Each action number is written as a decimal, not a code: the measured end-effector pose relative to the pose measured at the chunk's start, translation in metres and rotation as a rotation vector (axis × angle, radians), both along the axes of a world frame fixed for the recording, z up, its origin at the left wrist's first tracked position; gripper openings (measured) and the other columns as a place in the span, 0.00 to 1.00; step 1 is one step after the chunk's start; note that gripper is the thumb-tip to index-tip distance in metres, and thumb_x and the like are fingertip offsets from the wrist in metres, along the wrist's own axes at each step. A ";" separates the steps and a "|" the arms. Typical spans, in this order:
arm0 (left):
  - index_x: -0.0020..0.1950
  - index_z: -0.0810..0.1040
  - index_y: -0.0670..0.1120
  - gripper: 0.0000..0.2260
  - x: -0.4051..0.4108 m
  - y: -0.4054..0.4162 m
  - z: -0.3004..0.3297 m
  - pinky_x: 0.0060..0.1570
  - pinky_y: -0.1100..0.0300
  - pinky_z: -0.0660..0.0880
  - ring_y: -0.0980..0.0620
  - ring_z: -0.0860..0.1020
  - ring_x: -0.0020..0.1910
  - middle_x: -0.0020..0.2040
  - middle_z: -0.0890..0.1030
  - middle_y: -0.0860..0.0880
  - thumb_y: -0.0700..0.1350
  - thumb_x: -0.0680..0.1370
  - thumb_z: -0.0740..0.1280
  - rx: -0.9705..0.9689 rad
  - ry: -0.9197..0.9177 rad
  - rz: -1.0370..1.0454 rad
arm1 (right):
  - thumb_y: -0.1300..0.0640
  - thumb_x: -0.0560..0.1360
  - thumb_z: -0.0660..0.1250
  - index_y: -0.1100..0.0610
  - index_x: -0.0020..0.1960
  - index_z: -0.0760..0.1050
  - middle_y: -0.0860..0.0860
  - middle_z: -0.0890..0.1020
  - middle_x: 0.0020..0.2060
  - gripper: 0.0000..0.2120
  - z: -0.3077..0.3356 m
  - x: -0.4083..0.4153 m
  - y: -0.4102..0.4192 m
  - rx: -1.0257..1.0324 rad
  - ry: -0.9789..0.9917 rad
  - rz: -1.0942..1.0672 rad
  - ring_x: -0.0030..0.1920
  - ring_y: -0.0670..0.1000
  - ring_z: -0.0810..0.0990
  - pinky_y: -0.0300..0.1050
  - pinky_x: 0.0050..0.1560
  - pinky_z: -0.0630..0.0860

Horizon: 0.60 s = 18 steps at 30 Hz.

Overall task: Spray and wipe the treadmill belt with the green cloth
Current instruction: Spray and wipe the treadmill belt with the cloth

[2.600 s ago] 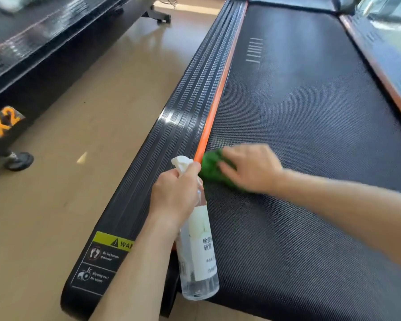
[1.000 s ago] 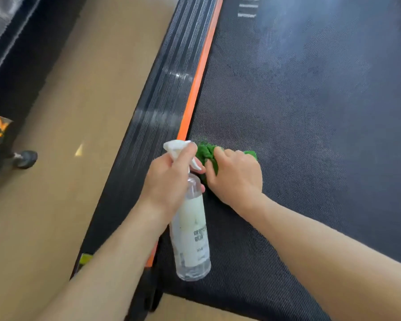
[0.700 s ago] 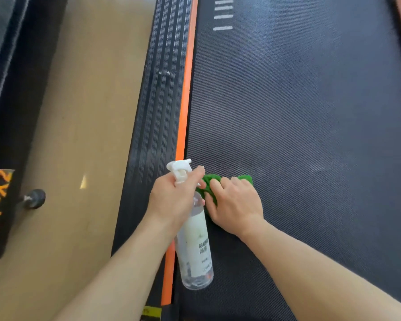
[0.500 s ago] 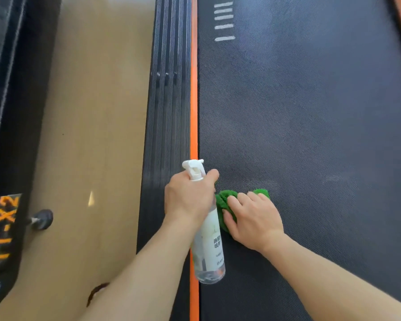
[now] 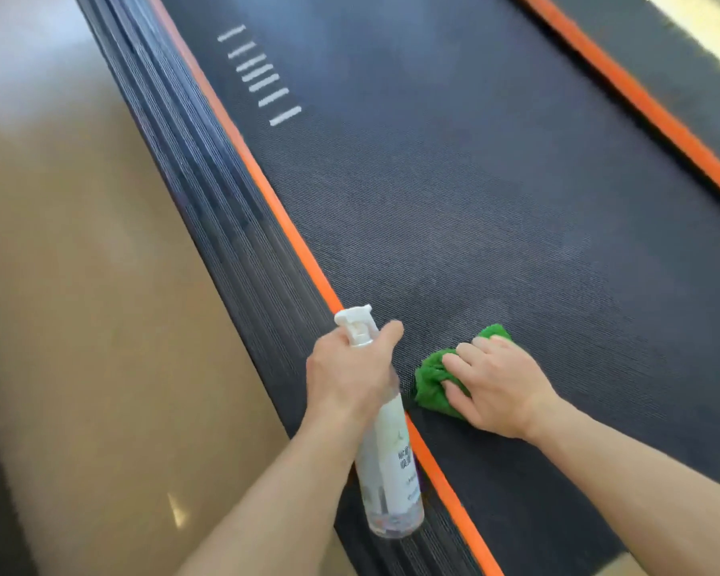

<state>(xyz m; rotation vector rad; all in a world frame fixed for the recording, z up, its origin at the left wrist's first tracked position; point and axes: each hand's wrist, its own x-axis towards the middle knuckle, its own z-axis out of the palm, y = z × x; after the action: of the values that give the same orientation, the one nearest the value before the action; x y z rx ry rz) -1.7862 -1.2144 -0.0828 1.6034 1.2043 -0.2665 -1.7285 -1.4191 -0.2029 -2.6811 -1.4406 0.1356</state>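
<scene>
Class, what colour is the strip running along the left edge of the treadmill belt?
Orange strip, plain and unpatterned, beside the dark belt; the head view shows it.

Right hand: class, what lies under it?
Under the right hand lies a bunched green cloth on the treadmill belt. The cloth's middle and the belt beneath are covered.

We see a left hand (image 5: 352,376) gripping a spray bottle (image 5: 387,459) over the orange strip (image 5: 292,239), while a right hand (image 5: 499,384) presses a green cloth (image 5: 433,380) onto the treadmill belt (image 5: 454,193).
</scene>
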 end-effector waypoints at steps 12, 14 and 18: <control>0.31 0.80 0.46 0.15 0.024 0.012 0.012 0.52 0.41 0.84 0.42 0.88 0.39 0.26 0.82 0.52 0.52 0.73 0.75 -0.082 -0.068 -0.104 | 0.45 0.76 0.61 0.55 0.43 0.73 0.51 0.74 0.35 0.14 -0.002 -0.001 -0.001 0.014 0.011 -0.063 0.35 0.57 0.73 0.52 0.38 0.71; 0.32 0.81 0.46 0.15 0.033 0.013 0.005 0.53 0.41 0.84 0.43 0.87 0.39 0.27 0.83 0.51 0.55 0.71 0.76 -0.128 -0.069 -0.130 | 0.45 0.76 0.61 0.55 0.43 0.74 0.50 0.74 0.35 0.13 -0.003 0.001 0.000 0.013 0.022 -0.074 0.35 0.56 0.73 0.51 0.39 0.71; 0.31 0.82 0.47 0.14 0.051 0.021 -0.009 0.51 0.43 0.85 0.41 0.87 0.38 0.28 0.83 0.53 0.55 0.70 0.77 -0.197 -0.097 -0.167 | 0.45 0.75 0.62 0.55 0.43 0.74 0.50 0.74 0.34 0.13 -0.005 -0.005 0.000 0.012 0.007 -0.109 0.35 0.55 0.73 0.51 0.39 0.71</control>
<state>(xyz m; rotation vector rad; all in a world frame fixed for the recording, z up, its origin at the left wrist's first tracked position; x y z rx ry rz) -1.7357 -1.1936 -0.0914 1.5279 0.9416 -0.3967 -1.7333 -1.4191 -0.2075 -2.7388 -1.2862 0.1278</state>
